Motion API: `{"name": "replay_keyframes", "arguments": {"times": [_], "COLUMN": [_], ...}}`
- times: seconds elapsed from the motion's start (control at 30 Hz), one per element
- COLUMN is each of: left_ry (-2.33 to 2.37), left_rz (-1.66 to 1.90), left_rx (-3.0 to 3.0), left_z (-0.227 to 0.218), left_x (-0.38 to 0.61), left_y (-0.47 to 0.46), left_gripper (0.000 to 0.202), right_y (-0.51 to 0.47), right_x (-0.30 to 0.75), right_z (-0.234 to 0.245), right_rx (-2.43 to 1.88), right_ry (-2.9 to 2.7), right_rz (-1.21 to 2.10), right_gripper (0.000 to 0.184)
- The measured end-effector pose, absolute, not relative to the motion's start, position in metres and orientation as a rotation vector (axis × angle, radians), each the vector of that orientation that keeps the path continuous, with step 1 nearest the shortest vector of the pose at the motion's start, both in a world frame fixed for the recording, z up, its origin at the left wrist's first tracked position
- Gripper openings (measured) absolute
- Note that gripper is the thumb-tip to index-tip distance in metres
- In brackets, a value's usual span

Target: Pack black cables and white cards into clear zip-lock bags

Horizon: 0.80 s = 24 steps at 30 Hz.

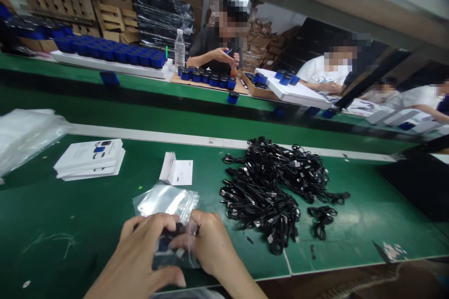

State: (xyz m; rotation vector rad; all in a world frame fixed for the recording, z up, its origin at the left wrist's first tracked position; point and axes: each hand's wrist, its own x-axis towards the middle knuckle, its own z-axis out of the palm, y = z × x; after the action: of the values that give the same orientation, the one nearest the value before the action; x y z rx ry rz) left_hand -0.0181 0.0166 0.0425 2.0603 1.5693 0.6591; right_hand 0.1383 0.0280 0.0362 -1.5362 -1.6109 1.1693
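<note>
A clear plastic zip bag (175, 259) lies low at the front of the green bench, between my two hands. My left hand (143, 247) curls over its left side, fingertips at the upper edge and thumb lower down. At the right, my right hand (212, 243) grips the bag's side near the zip strip, with a finger reaching toward its middle. Something dark shows through the plastic, too covered by fingers to name. Just beyond my hands lie more clear zip bags (161, 202). Folded white leaflets (180, 172) stand behind them.
Black USB cables (270, 187) form a large heap at right, with a small bundle (321, 219) beside it. Printed white cards (89, 159) and plastic bags (28, 138) lie left. Across a raised ledge, several people work near blue containers (112, 51). A shelf overhangs above.
</note>
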Motion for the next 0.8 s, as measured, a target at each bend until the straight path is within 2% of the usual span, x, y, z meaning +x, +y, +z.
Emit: {"name": "replay_keyframes", "arguments": {"times": [0.07, 0.13, 0.23, 0.37, 0.53, 0.8], "left_ry": [1.609, 1.566, 1.531, 1.431, 1.431, 1.398], "left_rz": [0.540, 0.523, 0.645, 0.775, 0.756, 0.767], "left_rx": [1.801, 1.607, 1.411, 1.177, 1.128, 1.295], "left_z": [0.051, 0.056, 0.057, 0.055, 0.066, 0.071], "left_x": [-0.025, -0.028, -0.024, -0.016, -0.016, -0.018], "left_y": [0.026, 0.032, 0.032, 0.027, 0.025, 0.021], "left_gripper": [0.032, 0.022, 0.023, 0.030, 0.035, 0.035], "right_y": [0.028, 0.028, 0.025, 0.018, 0.014, 0.013], "right_x": [0.145, 0.151, 0.157, 0.158, 0.159, 0.159], "right_z": [0.043, 0.048, 0.051, 0.050, 0.056, 0.061], "right_rx": [-1.390, -1.225, -1.148, -1.353, -1.294, -1.238], "right_ry": [-1.612, -1.446, -1.197, -1.294, -1.376, -1.477], "right_rz": [1.315, 1.483, 1.606, 1.378, 1.256, 1.027], "right_gripper": [0.016, 0.012, 0.020, 0.012, 0.029, 0.028]}}
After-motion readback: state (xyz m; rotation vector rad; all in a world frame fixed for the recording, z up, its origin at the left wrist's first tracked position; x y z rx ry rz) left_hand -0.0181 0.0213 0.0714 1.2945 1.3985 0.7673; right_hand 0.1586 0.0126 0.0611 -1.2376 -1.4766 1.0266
